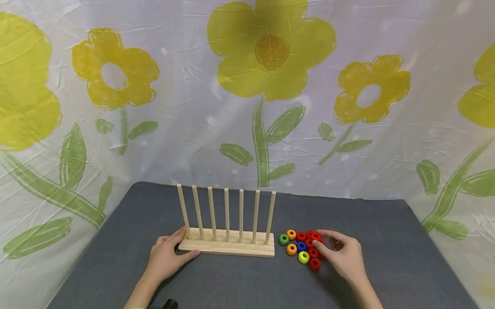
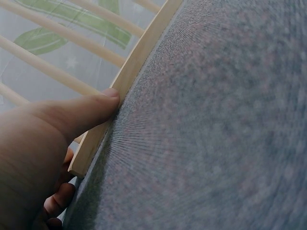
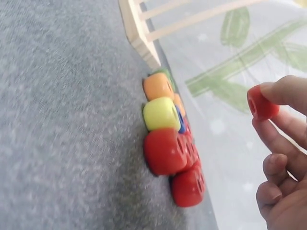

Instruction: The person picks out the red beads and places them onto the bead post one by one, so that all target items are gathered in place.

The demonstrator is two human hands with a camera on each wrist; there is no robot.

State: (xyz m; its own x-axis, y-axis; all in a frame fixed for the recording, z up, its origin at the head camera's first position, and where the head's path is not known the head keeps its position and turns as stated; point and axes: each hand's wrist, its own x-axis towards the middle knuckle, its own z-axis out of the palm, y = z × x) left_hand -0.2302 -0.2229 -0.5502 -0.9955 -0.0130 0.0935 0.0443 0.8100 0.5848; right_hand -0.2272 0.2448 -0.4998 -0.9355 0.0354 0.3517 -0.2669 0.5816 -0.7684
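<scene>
Wooden seven-peg rack (image 1: 230, 249) and coloured beads on a dark grey cloth-covered table (image 1: 235, 293); 12 o'clock points away from the person. The left hand (image 1: 165, 259) grips the rack's 9 o'clock end, its thumb against the front edge of the base and its fingers wrapped round the end. The right hand (image 1: 346, 256), over the 3 o'clock side of the bead cluster, pinches one red bead (image 3: 264, 103) between thumb and finger; in the right wrist view that bead is apart from the rest. The cluster lies at 3 o'clock from the rack, its green bead (image 1: 283, 239) nearest the base, a yellow bead (image 3: 159, 115) and a larger-looking red bead (image 3: 162, 152) towards 6 o'clock.

For sound handling, the pinch should sit on the bead's sides — leaving the hole uncovered — while the left hand braces the base without tilting it.

Edges and room: the table's far edge runs at 12 o'clock, just behind the rack, against the floral backdrop (image 1: 175, 119). The gap from base to green bead is narrow; the cloth at 6 o'clock, between the forearms, seems to offer the most room — a low sweep across the cluster would risk scattering beads.
</scene>
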